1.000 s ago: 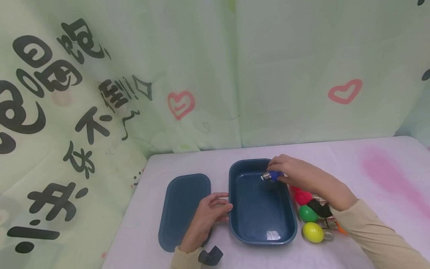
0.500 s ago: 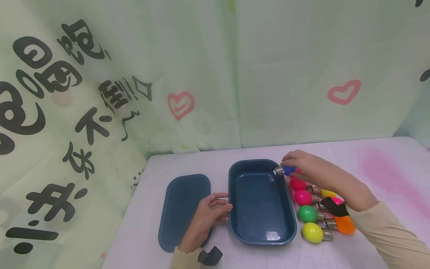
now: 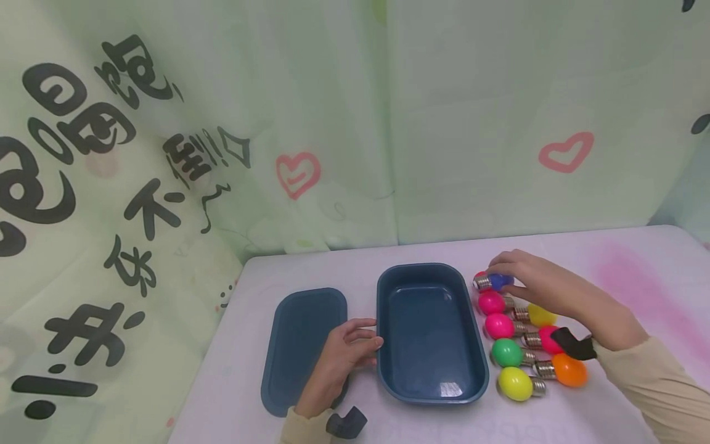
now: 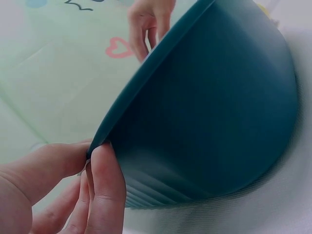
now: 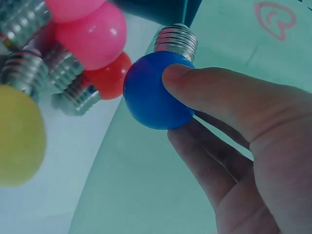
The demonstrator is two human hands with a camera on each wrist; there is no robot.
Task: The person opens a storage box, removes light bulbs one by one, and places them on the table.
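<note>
My right hand (image 3: pixel 535 280) pinches a blue light bulb (image 3: pixel 501 282) between thumb and fingers. The bulb hangs sideways past the far right rim of a dark blue plastic box (image 3: pixel 432 339), its metal screw base pointing left. In the right wrist view, the thumb presses the round blue part of the bulb (image 5: pixel 151 92) and the base is bare. My left hand (image 3: pixel 348 351) grips the box's left rim; the left wrist view shows thumb and finger pinching the edge of the box (image 4: pixel 204 107). Inside, the box floor is bare.
A flat dark blue lid (image 3: pixel 302 345) lies left of the box, partly under my left forearm. Along the box's right side lie several coloured bulbs, among them a green bulb (image 3: pixel 507 353), a yellow bulb (image 3: pixel 516 383) and an orange bulb (image 3: pixel 570 370). A printed curtain (image 3: pixel 471 123) hangs behind the table.
My right hand has carried the blue bulb from over the box to the right, past its rim, uncovering more of the bulbs there. The left hand stays put on the rim.
</note>
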